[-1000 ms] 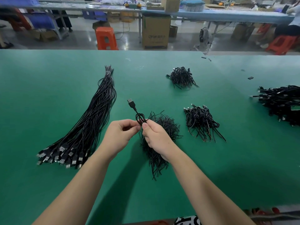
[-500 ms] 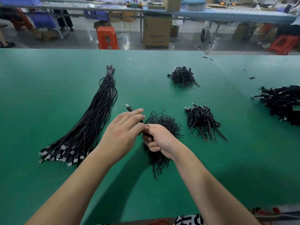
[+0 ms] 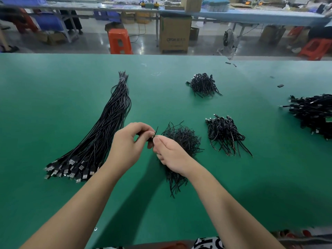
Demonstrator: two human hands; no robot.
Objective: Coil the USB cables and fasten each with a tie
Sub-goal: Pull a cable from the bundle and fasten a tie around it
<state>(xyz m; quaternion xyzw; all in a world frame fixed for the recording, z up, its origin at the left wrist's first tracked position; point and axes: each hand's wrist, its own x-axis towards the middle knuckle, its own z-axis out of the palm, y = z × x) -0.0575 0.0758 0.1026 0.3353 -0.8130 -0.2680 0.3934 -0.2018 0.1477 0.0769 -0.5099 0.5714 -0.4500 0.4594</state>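
We hold both hands together over the middle of the green bench [image 3: 53, 114], just left of the loose pile of ties [image 3: 181, 141]. Our left hand [image 3: 128, 146] has its fingers curled, and its grip pinches a small black coiled cable [image 3: 150, 139] at the fingertips; most of the coil is hidden behind the fingers, so we cannot tell how tightly it is wound. Our right hand [image 3: 170, 155] meets it from the right, its grip pinching a thin black tie [image 3: 156, 131] whose free end sticks up between the two hands. The right hand lies over the near left part of the tie pile, which spreads toward us in a narrow tail. To the left a long bundle of straight cables [image 3: 100, 137] runs from the far middle of the bench to the near left, bound at its far tip, with the USB plugs fanned out at the near end. To the right of the ties sits a heap of coiled cables [image 3: 224, 133], and a second heap [image 3: 203, 84] lies farther back. At the right edge a larger black heap [image 3: 312, 112] is cut off by the frame. Beyond the bench stand an orange stool [image 3: 119, 41] and a cardboard box [image 3: 175, 34] on the floor.
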